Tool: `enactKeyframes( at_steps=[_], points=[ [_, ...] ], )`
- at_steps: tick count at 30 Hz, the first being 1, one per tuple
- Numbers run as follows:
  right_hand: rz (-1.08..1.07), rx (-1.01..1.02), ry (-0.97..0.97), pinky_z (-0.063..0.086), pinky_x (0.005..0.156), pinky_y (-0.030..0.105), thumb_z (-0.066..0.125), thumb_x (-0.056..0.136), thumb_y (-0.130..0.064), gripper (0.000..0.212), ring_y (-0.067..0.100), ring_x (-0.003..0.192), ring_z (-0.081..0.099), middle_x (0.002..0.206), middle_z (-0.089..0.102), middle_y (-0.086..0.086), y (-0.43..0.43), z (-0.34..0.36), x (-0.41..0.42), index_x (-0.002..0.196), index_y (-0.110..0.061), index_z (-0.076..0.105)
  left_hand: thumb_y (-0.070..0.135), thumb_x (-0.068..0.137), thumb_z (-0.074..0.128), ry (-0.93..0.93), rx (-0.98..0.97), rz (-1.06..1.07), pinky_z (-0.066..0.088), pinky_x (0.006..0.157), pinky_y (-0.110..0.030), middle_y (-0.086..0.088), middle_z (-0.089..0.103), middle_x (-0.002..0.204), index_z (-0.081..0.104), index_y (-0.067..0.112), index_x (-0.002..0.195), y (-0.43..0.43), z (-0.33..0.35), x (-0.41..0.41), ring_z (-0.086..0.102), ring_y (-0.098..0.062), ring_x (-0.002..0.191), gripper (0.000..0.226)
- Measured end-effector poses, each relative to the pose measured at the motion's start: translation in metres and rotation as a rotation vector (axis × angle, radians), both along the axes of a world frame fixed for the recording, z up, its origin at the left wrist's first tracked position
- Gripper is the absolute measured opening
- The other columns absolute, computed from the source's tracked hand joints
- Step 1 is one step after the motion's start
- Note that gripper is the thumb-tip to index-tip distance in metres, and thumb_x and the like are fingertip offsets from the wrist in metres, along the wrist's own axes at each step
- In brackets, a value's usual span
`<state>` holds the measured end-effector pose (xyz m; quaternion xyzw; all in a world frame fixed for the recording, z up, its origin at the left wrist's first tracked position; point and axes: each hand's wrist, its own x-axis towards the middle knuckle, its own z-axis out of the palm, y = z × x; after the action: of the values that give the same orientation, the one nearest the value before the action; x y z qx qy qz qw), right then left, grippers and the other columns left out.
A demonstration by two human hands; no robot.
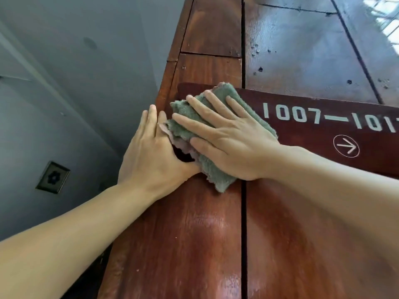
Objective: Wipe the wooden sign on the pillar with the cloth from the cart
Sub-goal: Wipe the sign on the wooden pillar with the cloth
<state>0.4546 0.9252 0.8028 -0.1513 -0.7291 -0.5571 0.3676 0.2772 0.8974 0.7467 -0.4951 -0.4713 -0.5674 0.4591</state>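
A dark red wooden sign with white numbers and a circled arrow hangs on the brown wooden pillar. A folded green cloth with a pinkish underside lies over the sign's left end. My right hand is pressed flat on the cloth, fingers spread. My left hand rests against the pillar's left edge beside the sign, its thumb at the cloth's lower left corner; whether it grips the cloth cannot be told.
A grey wall runs left of the pillar, with a small dark square plate on it. Dark glossy wooden panels continue above the sign. Bright light enters at the top right corner.
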Motion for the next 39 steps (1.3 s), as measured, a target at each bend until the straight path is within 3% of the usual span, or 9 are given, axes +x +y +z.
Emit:
enactKeyframes(
  at_steps=[3,7,9,15,22,25,31,35,39],
  points=[
    [-0.062,-0.015,0.042,-0.005,0.124,0.048,0.011,0.1,-0.054,0.057,0.022,0.155,-0.008,0.17,-0.003,-0.006,-0.001,0.022,0.004,0.156,-0.05,0.002,0.1,0.05,0.041,-0.018,0.013,0.016,0.023,0.117,-0.041,-0.006,0.007,0.168,0.013,0.012,0.158,-0.001,-0.003,0.003,0.005,-0.017,0.154,0.142],
    [-0.016,-0.289,0.488,-0.008,0.123,0.054,0.014,0.101,-0.051,0.059,0.03,0.154,-0.012,0.17,-0.006,0.002,-0.011,0.052,-0.027,0.158,-0.043,0.001,0.101,0.05,0.037,-0.036,0.009,0.057,0.03,0.115,-0.044,-0.006,0.006,0.169,0.01,0.011,0.157,-0.002,-0.002,0.007,0.008,-0.02,0.154,0.142],
    [0.006,-0.333,0.576,-0.01,0.122,0.055,0.014,0.101,-0.05,0.06,0.033,0.153,-0.014,0.17,-0.007,0.004,-0.015,0.04,-0.047,0.159,-0.04,0.001,0.1,0.051,0.04,-0.046,0.009,0.05,0.035,0.112,-0.046,-0.006,0.008,0.168,0.011,0.012,0.157,-0.003,-0.002,0.006,0.012,-0.021,0.154,0.142],
    [-0.014,-0.106,0.19,-0.005,0.124,0.052,0.007,0.097,-0.058,0.061,0.027,0.155,-0.012,0.17,-0.005,-0.005,-0.005,-0.014,-0.017,0.156,-0.047,0.0,0.08,0.066,0.052,0.019,-0.026,0.043,0.043,0.106,-0.047,-0.01,0.005,0.168,0.015,0.012,0.158,-0.004,-0.002,0.002,0.014,-0.026,0.152,0.12],
    [-0.067,-0.371,0.707,-0.01,0.122,0.055,0.014,0.099,-0.057,0.061,0.032,0.153,-0.017,0.169,-0.012,-0.002,0.009,0.013,0.025,0.157,-0.046,-0.002,0.095,0.053,0.052,-0.037,-0.077,0.051,0.036,0.11,-0.053,-0.012,0.007,0.167,0.014,0.012,0.156,-0.01,0.003,0.011,0.018,-0.033,0.15,0.137],
    [-0.021,-0.475,0.823,-0.014,0.118,0.06,0.013,0.099,-0.055,0.063,0.039,0.151,-0.021,0.168,-0.016,0.005,-0.001,0.018,-0.012,0.158,-0.04,-0.004,0.085,0.067,0.052,0.147,-0.028,0.183,0.02,0.12,-0.049,-0.021,0.01,0.166,0.014,0.003,0.155,-0.016,0.005,0.014,0.013,-0.036,0.152,0.126],
    [-0.041,-0.148,0.244,-0.003,0.124,0.054,0.016,0.1,-0.056,0.059,0.029,0.155,-0.008,0.17,0.0,-0.003,0.005,-0.001,0.03,0.158,-0.045,0.007,0.071,0.092,0.031,0.395,-0.082,0.421,0.025,0.12,-0.05,-0.025,0.021,0.162,0.019,-0.006,0.153,-0.02,0.002,0.016,0.018,-0.037,0.151,0.099],
    [-0.062,-0.258,0.536,-0.003,0.124,0.053,0.016,0.1,-0.057,0.059,0.028,0.155,-0.01,0.17,-0.004,-0.003,0.027,0.012,0.094,0.157,-0.047,0.004,0.069,0.093,0.022,0.325,-0.149,0.492,0.023,0.121,-0.052,-0.029,0.021,0.16,0.02,-0.01,0.151,-0.024,0.001,0.029,0.019,-0.04,0.15,0.098],
    [-0.005,-0.375,0.688,-0.012,0.12,0.057,0.013,0.099,-0.055,0.062,0.036,0.152,-0.019,0.169,-0.011,0.004,0.027,0.012,0.069,0.158,-0.041,0.0,0.062,0.093,0.016,0.062,-0.175,0.336,0.011,0.124,-0.049,-0.027,0.012,0.163,0.016,-0.004,0.154,-0.019,0.003,0.072,0.005,-0.039,0.153,0.09]
  ],
)
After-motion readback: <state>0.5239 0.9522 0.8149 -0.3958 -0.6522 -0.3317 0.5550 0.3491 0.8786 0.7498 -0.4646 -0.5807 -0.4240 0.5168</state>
